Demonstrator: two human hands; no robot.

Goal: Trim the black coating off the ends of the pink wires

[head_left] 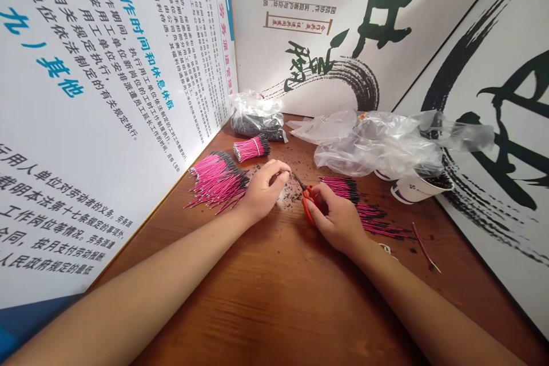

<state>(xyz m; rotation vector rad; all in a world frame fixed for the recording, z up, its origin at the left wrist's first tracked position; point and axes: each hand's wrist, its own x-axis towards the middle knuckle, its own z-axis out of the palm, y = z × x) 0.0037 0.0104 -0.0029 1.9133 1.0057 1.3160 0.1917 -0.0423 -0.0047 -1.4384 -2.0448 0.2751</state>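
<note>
Near the middle of the table my left hand (266, 187) is closed, its thumb and fingertips pinched together. Whatever lies in that pinch is too small or hidden to name. My right hand (337, 214) grips small red-handled snips (307, 201), whose dark narrow tips point up and left toward my left fingertips. Left of my left hand lies a loose pile of pink wires (218, 178) with black ends. A banded bundle of similar wires (251, 148) rests just behind it. More pink and black wires (369, 211) lie beside and partly behind my right hand.
Small black scraps (293, 190) litter the wooden table (253, 286) between the hands. A clear bag of black pieces (258, 123) sits at the back. Crumpled clear plastic bags (377, 143) and a tipped paper cup (414, 191) are at right. A single wire (424, 249) lies apart. Printed panels enclose the table.
</note>
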